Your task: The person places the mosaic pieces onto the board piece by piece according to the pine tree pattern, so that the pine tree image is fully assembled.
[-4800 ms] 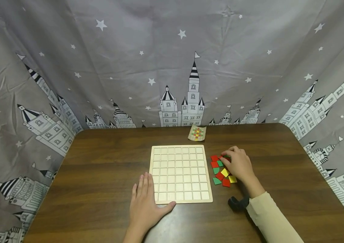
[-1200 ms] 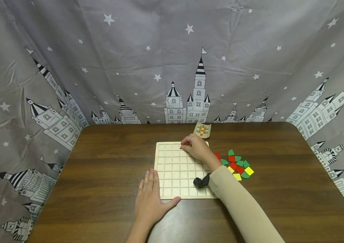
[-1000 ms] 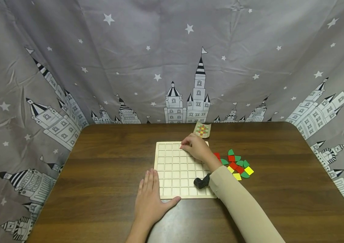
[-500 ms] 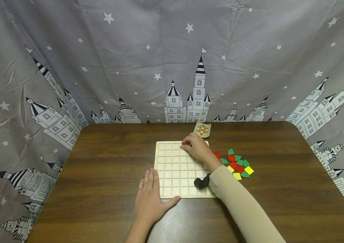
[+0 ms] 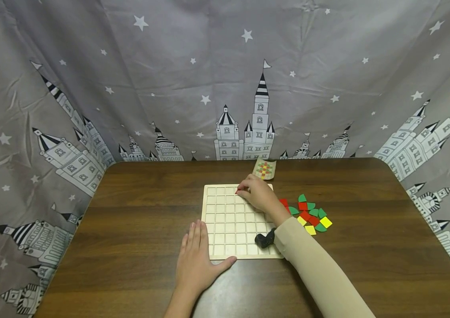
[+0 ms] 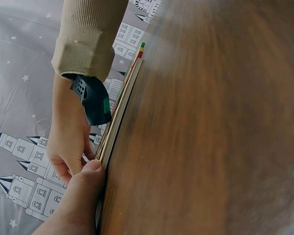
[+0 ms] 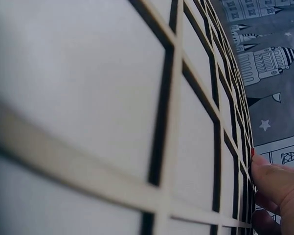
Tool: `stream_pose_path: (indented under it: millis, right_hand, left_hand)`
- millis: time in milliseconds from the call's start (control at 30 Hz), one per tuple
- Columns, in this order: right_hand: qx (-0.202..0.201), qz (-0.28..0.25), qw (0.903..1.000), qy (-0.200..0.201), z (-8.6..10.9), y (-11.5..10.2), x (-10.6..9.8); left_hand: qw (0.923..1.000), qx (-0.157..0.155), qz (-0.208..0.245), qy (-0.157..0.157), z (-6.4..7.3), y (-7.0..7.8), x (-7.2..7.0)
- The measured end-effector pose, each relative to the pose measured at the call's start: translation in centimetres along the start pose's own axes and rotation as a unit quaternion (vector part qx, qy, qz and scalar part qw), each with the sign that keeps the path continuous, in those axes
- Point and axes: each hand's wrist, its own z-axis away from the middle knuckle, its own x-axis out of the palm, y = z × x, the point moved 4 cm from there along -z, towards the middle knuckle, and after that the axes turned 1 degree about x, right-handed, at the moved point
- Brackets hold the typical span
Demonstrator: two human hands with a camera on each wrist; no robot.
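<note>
A pale wooden grid board (image 5: pixel 230 228) lies on the table, its visible cells bare. My left hand (image 5: pixel 195 267) rests flat with straight fingers along the board's left edge, its thumb at the front edge. Over the board's back row, my right hand (image 5: pixel 258 193) pinches a small red piece (image 5: pixel 237 191) between thumb and fingers; its shape is mostly hidden. In the right wrist view, a red corner (image 7: pixel 252 152) shows beyond the thumb, near the grid's ribs. The left wrist view shows my left thumb (image 6: pixel 90 178) against the board's edge.
Loose red, green (image 5: pixel 320 227) and yellow (image 5: pixel 326 222) pieces lie right of the board, some hidden by the right forearm. Behind the board is a small card (image 5: pixel 265 168) with a coloured grid pattern. A grey castle curtain (image 5: pixel 161 66) hangs beyond the table (image 5: pixel 129 247).
From the pieces at the right, my right hand has moved left to the board's back row with a red piece. The loose pieces lie more spread out. Over the last second little differs.
</note>
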Motion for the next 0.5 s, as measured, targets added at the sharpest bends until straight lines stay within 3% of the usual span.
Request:
stream_pose_path:
  millis: [300,500]
  right_hand:
    - [0.013,-0.028,0.9995,0.003,0.28,0.27,-0.06]
    - [0.008,-0.021,0.9997,0.003,0.55,0.30,-0.19]
  left_hand:
    - [1.0000,-0.001,-0.002,-0.003,0.04,0.01,0.04]
    - [1.0000,-0.001,0.000,-0.005,0.00,0.04,0.01]
